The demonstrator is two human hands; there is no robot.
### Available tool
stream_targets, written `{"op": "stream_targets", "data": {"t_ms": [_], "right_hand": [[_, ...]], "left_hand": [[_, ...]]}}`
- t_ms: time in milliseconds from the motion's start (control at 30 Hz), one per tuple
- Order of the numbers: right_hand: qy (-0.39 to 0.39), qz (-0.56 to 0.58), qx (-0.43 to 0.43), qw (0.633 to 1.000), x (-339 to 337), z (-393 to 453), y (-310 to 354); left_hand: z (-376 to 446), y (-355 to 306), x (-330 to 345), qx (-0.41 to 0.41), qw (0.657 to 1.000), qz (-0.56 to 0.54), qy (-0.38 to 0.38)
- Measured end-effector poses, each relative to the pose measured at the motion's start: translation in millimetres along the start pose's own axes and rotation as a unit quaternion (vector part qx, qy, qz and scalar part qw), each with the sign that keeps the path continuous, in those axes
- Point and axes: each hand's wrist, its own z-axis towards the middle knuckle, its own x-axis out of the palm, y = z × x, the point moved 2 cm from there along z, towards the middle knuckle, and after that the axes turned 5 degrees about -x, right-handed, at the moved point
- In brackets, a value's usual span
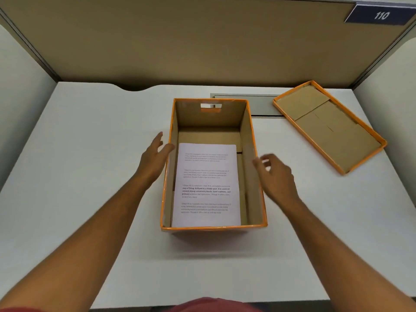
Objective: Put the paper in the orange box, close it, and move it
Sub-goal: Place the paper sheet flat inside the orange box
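Our left hand (155,154) hovers with fingers spread and empty, just beside the left wall of the box (254,158), its thumb at the rim; whether it touches the cardboard we cannot tell. The box stands open near the middle of the desk (90,154). The paper (207,185) already lies flat on its floor, toward the near end and printed side up, so we judge the first step done. Our right hand (275,174) hangs loosely curled and empty at the right wall, slightly blurred, holding nothing. The lid (328,127) lies upside down near the desk's far right corner, well apart from the box, at an angle to it.

The risks lie in closing, as we see it. The lid must be flipped and squared; lowered skewed, it would catch on the rim or crush a corner. A one-handed reach could drag it off the right edge. Lifting the box by the lid alone could let the base drop.
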Motion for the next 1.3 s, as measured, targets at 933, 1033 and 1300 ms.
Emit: {"op": "stream_targets", "data": {"t_ms": [933, 1033, 1300], "right_hand": [[-0.020, 0.096, 0.056, 0.994, 91, -27, 22], [-0.024, 0.091, 0.060, 0.994, 92, -29, 24], [-0.030, 0.087, 0.074, 0.993, 84, -28, 14]], "left_hand": [[-73, 56, -34, -0.015, 0.999, -0.048, 0.007], [-72, 58, -35, -0.019, 0.998, -0.050, 0.011], [-68, 61, -23, -0.015, 0.999, -0.041, 0.021]]}}
